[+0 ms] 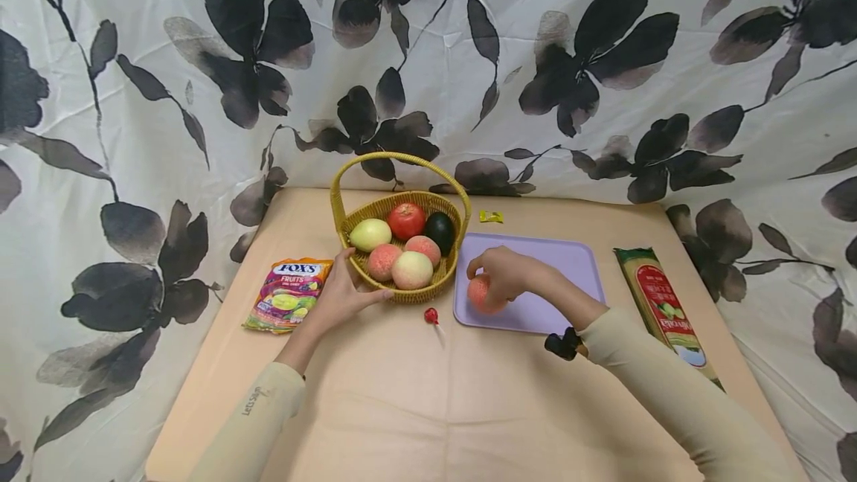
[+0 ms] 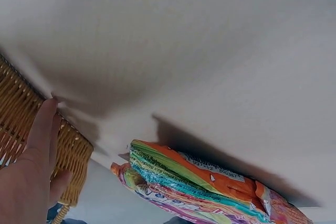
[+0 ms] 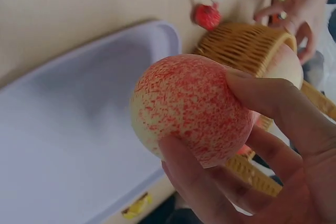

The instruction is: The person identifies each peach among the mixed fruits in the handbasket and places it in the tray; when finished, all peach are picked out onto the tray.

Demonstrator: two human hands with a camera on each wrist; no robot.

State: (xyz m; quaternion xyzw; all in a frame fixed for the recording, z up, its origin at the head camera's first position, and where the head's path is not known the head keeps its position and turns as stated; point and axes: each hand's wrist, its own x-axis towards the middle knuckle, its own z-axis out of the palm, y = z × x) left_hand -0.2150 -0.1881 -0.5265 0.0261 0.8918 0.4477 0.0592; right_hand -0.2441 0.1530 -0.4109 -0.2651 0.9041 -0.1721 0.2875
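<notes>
My right hand [image 1: 512, 274] grips a red-speckled peach [image 3: 191, 111] between thumb and fingertips, over the left part of the purple tray [image 1: 556, 281]. To its left stands a wicker basket [image 1: 428, 294] with a tall handle. Inside it lie several fruits, among them a pale peach [image 1: 411, 271], a red round fruit [image 1: 406, 221], a yellow-green fruit [image 1: 370, 234] and a dark oval one [image 1: 439, 229]. My left hand [image 1: 344, 294] rests against the basket's front left side, its fingers nearly straight along the weave in the left wrist view.
A bag of fruit candy [image 1: 289, 294] lies left of the basket. In front of the basket is a red lollipop [image 1: 431, 316], and behind the tray a small yellow wrapped sweet [image 1: 491, 216]. A long green-and-red packet [image 1: 663, 303] lies at the table's right.
</notes>
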